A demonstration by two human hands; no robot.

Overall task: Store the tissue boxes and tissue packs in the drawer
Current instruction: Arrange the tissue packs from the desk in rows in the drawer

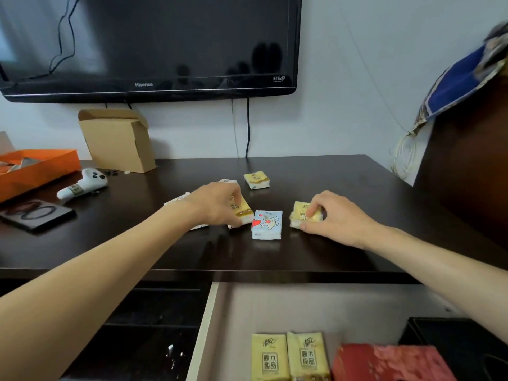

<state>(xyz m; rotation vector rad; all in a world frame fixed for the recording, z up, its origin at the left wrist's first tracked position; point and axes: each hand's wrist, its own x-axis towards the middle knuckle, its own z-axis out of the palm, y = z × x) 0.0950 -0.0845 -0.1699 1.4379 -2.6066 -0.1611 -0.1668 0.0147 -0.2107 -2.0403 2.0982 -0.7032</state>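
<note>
On the dark desk point(343, 188) my left hand point(217, 203) grips a yellow tissue pack point(243, 211), and my right hand point(332, 215) grips another yellow tissue pack point(302, 214). Between them lies a light blue tissue pack point(267, 224) with a red heart. A third yellow pack point(257, 180) lies farther back. White packs point(178, 200) show partly behind my left hand. Below the desk edge the open drawer point(204, 334) holds two yellow packs point(290, 357) side by side and a red tissue box point(384, 362).
A black TV point(154, 45) hangs on the wall. A cardboard box point(118, 140), an orange box point(35, 169), a white game controller point(85, 184) and a black flat item point(33, 214) occupy the desk's left side. A black box point(445, 334) sits at the drawer's right.
</note>
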